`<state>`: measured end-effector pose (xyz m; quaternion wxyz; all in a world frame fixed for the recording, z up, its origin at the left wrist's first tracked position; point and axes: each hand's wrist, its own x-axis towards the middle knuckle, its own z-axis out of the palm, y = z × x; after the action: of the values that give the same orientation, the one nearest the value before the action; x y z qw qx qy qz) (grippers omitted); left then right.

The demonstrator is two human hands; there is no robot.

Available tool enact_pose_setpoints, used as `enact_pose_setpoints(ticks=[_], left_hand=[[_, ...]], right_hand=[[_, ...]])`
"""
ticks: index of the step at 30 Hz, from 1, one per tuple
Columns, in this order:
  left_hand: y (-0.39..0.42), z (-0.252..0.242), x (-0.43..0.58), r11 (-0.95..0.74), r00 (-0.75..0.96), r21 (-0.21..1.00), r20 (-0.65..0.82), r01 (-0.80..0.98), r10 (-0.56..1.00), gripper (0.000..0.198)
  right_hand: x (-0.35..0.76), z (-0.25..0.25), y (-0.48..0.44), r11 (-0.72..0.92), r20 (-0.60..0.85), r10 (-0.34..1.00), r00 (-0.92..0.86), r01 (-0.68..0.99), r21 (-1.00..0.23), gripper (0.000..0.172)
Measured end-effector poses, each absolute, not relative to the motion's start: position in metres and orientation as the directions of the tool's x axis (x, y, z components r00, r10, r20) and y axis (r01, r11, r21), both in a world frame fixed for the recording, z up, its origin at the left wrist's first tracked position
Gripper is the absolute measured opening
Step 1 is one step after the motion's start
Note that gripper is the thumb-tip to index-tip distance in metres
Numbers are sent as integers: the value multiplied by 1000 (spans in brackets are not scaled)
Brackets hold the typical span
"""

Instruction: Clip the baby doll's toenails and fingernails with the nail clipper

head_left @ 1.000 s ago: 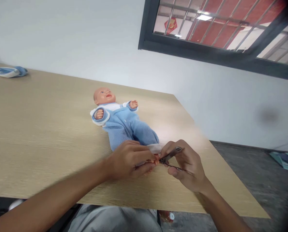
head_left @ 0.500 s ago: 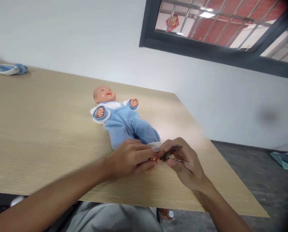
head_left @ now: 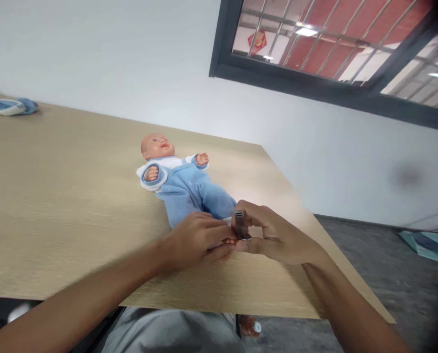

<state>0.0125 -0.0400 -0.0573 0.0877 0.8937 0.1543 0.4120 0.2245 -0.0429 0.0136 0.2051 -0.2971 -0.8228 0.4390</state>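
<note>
Head view: right hand (head_left: 279, 235) pinches nail clippers (head_left: 239, 224) in its fingers; left hand (head_left: 198, 240) fingers clench a baby doll (head_left: 182, 191).

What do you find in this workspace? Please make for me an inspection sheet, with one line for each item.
Surface: light wood table, seen with a wood-grain finish.
Job's things: doll in a blue suit lies on its back on the table; nail clipper, metal, stands upright near its foot.
Clutter: blue and white cloth at the far table corner.
Hands: left hand holds the doll's foot, which is mostly hidden; right hand holds the nail clipper.
Cables: nothing seen.
Surroundings: barred window in a white wall; grey floor with a teal item on it.
</note>
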Motion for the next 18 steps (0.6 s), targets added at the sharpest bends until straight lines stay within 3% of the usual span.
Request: enact_pose_setpoints(ticks=[12,18], left_hand=[[-39,-64,17,-958,619,134,738,255,268,24],[-41,-60,16,-951,623,156,725,268,294,12]], right_hand=[[222,-7,-37,418,142,660,-738,203,-885,34],[227,-9,-34,400,245,685,-686,73,-914,28]])
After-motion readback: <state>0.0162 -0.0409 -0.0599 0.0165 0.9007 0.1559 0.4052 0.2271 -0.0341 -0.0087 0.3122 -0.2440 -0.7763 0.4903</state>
